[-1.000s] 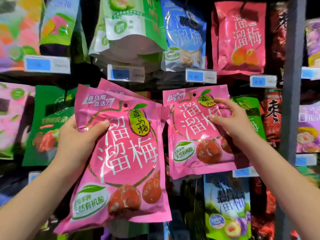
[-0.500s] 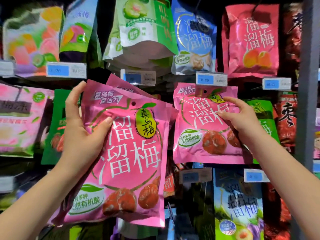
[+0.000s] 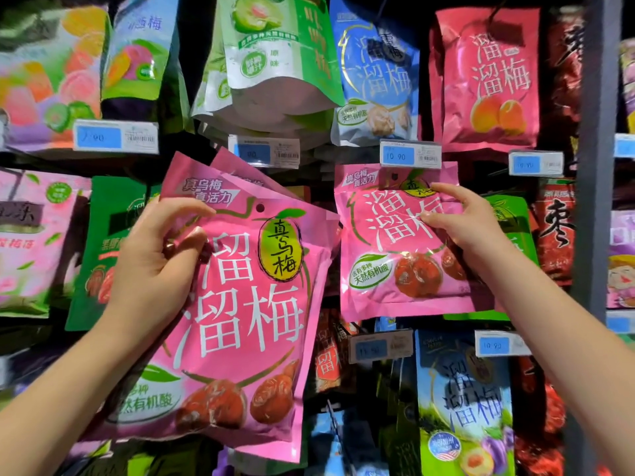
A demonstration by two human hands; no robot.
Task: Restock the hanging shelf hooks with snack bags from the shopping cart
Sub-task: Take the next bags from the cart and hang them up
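A fanned stack of pink snack bags (image 3: 247, 321) is being gripped by the left hand (image 3: 154, 255) at its upper left part, with thumb and fingers curled onto the front. At least three bags are being shown by the offset top corners. The stack is being held tilted in front of the hanging display, left of centre. A single pink bag (image 3: 388, 262) of the same design is being pinched by the right hand (image 3: 460, 221) near its top right, just under a blue price tag (image 3: 410, 153). Whether its hole is being carried by a hook cannot be told. A green bag (image 3: 508, 214) is being partly covered behind it. A blue bag (image 3: 378, 70) and a red bag (image 3: 488, 77) are hanging in the row above
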